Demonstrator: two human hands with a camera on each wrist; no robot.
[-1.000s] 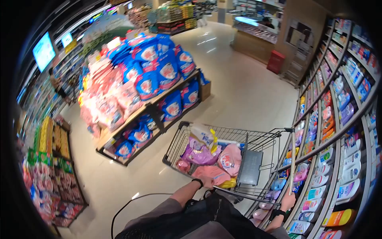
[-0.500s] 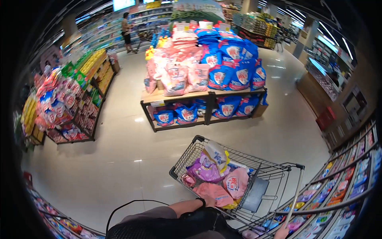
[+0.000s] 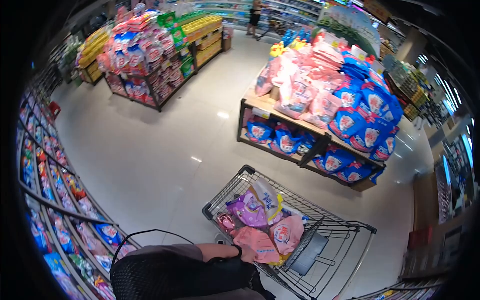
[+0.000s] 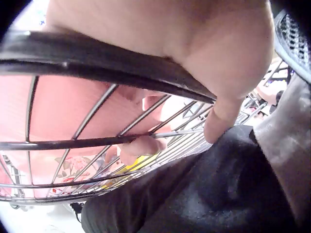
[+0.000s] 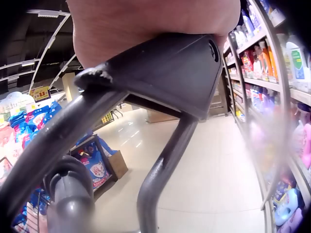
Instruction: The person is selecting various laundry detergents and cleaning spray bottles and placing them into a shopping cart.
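My left hand grips the near side rim of a wire shopping cart. In the left wrist view the palm lies over the dark rim, the thumb outside and fingers inside, against the wires. My right hand is over the black plastic corner piece of the cart handle in the right wrist view; its fingers are hidden, and the head view does not show it. In the basket lie a pink bag beside the left hand, another pink bag, a purple bag and a white bag.
A display stand piled with pink and blue bags is beyond the cart. Another stand of packaged goods is farther left. Shelves line the left, and bottle shelves the right. A person is at the back.
The head view has turned left: the pink and blue bag display has shifted right and the left shelves have come into sight. My right hand has left the head view. My left hand stays on the rim.
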